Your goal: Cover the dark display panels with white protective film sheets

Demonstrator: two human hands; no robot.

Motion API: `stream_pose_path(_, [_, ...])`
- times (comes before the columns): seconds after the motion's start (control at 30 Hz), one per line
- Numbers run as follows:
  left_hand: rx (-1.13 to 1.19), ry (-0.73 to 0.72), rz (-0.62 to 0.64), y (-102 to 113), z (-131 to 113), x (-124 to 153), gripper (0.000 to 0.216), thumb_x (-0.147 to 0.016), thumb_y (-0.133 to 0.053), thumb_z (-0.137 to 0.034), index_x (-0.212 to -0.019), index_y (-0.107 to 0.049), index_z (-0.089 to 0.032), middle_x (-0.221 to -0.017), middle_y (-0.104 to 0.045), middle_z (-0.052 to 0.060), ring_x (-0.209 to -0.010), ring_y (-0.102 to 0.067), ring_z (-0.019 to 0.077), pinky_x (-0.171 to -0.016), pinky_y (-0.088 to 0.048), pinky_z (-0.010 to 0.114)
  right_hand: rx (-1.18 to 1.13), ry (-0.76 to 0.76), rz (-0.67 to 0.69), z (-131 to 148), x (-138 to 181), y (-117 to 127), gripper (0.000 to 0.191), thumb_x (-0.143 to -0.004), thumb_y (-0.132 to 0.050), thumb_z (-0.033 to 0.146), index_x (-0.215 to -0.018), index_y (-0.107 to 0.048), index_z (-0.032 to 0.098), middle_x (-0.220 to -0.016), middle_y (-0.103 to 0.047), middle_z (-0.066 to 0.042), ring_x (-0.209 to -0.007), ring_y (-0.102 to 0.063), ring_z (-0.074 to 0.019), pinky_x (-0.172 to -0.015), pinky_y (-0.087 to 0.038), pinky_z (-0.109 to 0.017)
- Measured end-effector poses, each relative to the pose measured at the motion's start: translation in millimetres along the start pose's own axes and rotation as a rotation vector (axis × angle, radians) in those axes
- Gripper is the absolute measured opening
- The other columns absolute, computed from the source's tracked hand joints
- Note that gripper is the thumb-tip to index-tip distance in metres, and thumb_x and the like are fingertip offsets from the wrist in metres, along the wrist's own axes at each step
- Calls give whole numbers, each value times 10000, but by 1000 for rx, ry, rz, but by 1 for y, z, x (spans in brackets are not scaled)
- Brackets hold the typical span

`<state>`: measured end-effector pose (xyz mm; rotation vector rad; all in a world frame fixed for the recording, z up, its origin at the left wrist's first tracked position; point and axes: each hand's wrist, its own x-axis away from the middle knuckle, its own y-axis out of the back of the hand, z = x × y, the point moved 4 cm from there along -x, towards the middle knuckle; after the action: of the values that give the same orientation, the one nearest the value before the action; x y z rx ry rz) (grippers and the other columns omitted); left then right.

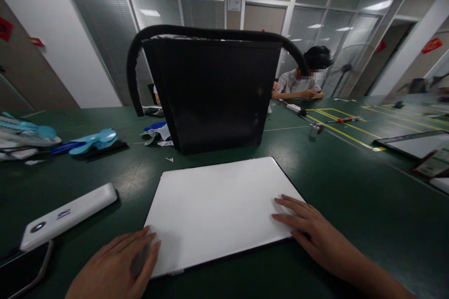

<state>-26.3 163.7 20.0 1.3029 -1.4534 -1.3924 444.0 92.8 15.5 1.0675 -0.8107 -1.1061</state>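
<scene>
A flat white panel [217, 208], like a closed laptop or tablet, lies on the dark green table [336, 182] right in front of me. My left hand [117, 266] rests on its near left corner with fingers stretched flat. My right hand [312, 231] lies on its right edge, fingers spread and flat on the white surface. Neither hand holds anything. Behind the panel stands a tall black bag [215, 91] with a curved black handle arching over its top.
A white oblong device [68, 215] and a dark phone [23, 271] lie at the near left. Blue plastic parts [93, 140] sit further left. A screwdriver [342, 120], yellow floor-style tape lines and another panel [416, 144] are at right. A seated person [305, 81] works at the far side.
</scene>
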Motion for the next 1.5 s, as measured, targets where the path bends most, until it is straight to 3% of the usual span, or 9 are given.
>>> stream_pose_path(0.27, [16, 9, 6, 1, -1, -1, 598, -957, -449, -700, -1179, -836, -301, -1343, -777, 82, -1296, -690, 361, -1186, -472, 621, 4, -44, -2, 5, -1, 0, 530, -1029, -465, 280, -1524, -560, 444, -1701, -362, 46, -1584, -314, -264, -1283, -323, -597])
stream_pose_path(0.5, [1, 22, 15, 6, 0, 2, 520, -977, -484, -623, -1178, -837, -298, -1296, -797, 88, -1228, -727, 353, -1158, -500, 611, 23, -56, 5, 2, -3, -2, 595, -1005, -478, 265, -1577, -493, 430, -1711, -332, 53, -1594, -290, -266, -1293, -297, -609])
stream_pose_path(0.8, [-36, 27, -21, 3, 1, 2, 492, -994, -473, -574, -1161, -835, -286, -1263, -809, 82, -1198, -745, 339, -1130, -531, 596, 28, -11, 16, 10, 1, 3, 612, -1036, -544, 544, -1621, -422, 414, -1730, -284, 8, -1602, -251, -334, -1289, -241, -678])
stream_pose_path(1.1, [-82, -11, -16, 4, 1, 1, 449, -982, -513, -553, -1175, -835, -307, -1304, -794, 70, -1217, -742, 332, -1117, -554, 570, 94, 8, -1, 7, 2, -2, 603, -1061, -513, 561, -1636, -363, 457, -1731, -269, 31, -1610, -226, -304, -1296, -168, -699])
stream_pose_path(1.4, [-32, 9, -8, 6, -2, 3, 469, -965, -516, -578, -1129, -842, -283, -1337, -775, 108, -1246, -721, 357, -1148, -519, 594, 62, -19, -32, 7, 2, 3, 618, -1052, -534, 579, -1631, -398, 413, -1725, -304, -10, -1596, -270, -325, -1297, -212, -682])
stream_pose_path(1.5, [-21, -49, -8, 8, -8, 3, 472, -947, -538, -632, -1137, -834, -316, -1435, -717, 107, -1298, -684, 381, -1140, -514, 624, 81, -31, -29, 7, 2, 3, 613, -1055, -527, 580, -1630, -401, 410, -1728, -296, -10, -1597, -267, -320, -1294, -228, -677])
